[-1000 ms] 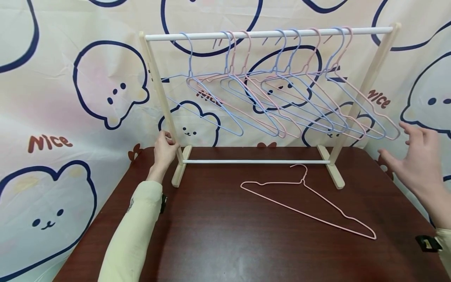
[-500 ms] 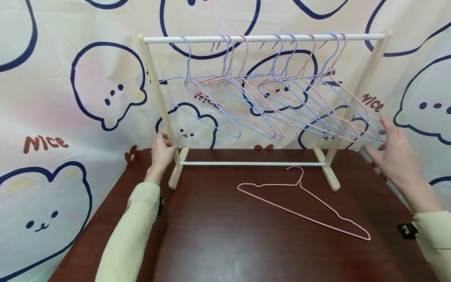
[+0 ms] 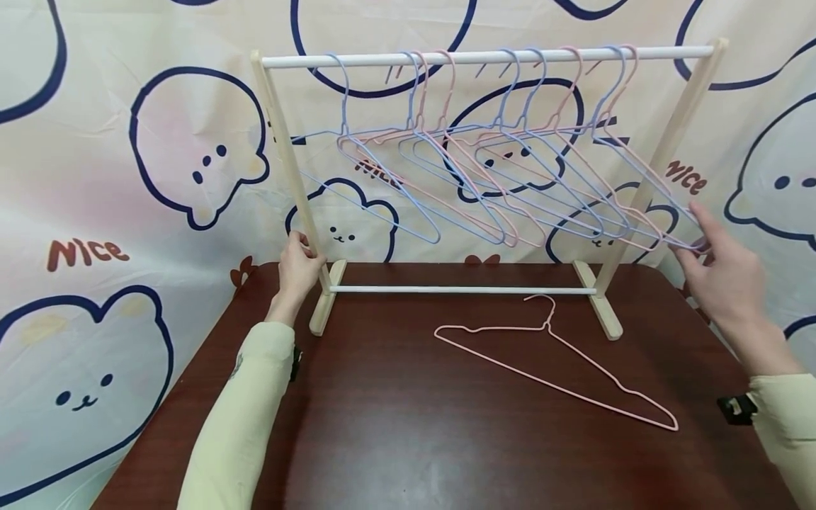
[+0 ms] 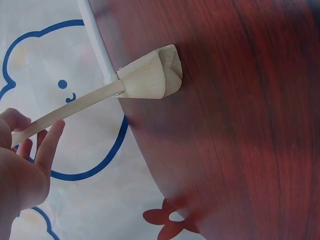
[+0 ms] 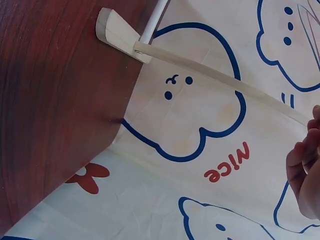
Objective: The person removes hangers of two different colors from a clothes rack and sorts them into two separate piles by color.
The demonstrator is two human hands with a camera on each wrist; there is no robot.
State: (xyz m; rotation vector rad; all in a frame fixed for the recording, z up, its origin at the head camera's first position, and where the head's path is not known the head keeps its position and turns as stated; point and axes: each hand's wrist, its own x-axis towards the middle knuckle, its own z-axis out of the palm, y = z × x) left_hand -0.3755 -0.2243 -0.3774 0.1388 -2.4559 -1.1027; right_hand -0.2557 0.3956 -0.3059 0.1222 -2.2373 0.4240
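Pale wooden left upright (image 3: 290, 166): I see the left hand (image 3: 299, 270) gripping it low. On the far right, the right hand (image 3: 729, 280) pinches the rightmost hanging hangers (image 3: 596, 122); one pink hanger (image 3: 547, 327) lies nearer, on the table (image 3: 382, 425).

Room to pass over the table (image 3: 382, 439) at six o'clock — hung hangers (image 3: 500, 123) block twelve, their gaps seemingly tight.
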